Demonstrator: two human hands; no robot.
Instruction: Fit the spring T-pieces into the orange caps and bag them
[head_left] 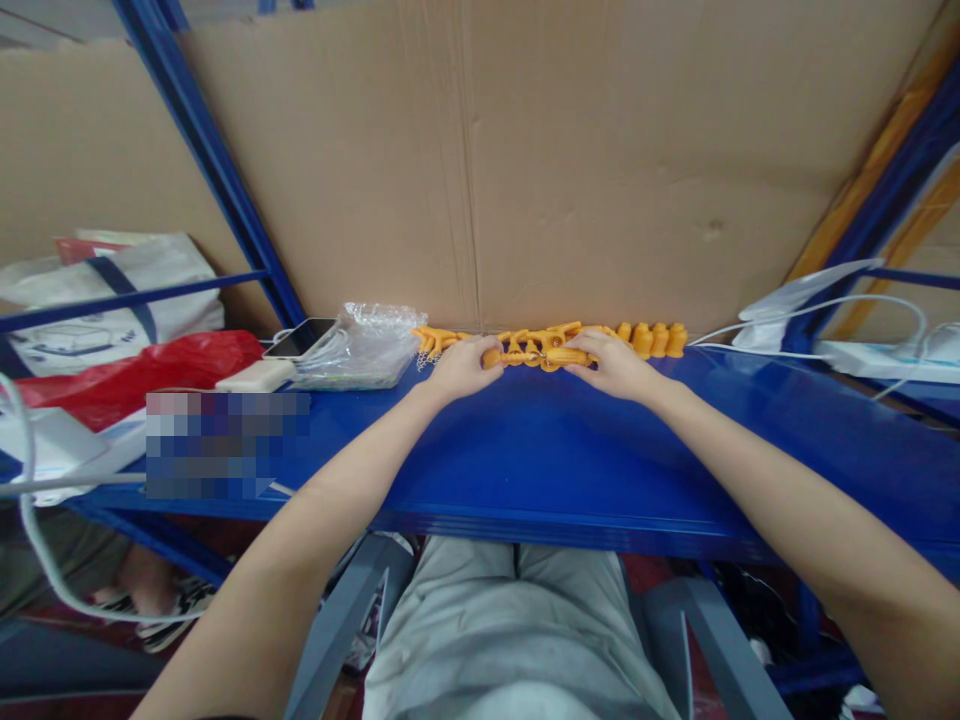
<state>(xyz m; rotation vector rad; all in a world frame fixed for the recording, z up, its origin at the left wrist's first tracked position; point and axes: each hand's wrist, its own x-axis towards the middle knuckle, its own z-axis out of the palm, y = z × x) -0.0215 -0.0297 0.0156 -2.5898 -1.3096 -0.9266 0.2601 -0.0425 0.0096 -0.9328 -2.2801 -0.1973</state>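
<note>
Two bare forearms are reaching out over grey-trousered legs and the blue tabletop [540,460]. Left hand [461,368] is curling its fingers around the left end of an orange plastic piece [536,352]; right hand [616,365] is pinching the right end – both hands are grasping it, the piece lying at the far edge of the tabletop, right against the cardboard sheet [525,150]. More orange parts [439,340] are sitting just left of the left hand – count unclear, tangled. To the right, four orange caps [651,339] are standing in one row, touching each other. Further left: one clear plastic bag [367,345], one phone [301,337], one white charger block [256,376], one red bag [135,375], one white bag [112,290]. Far right: one white power strip [885,358] with white cables.
</note>
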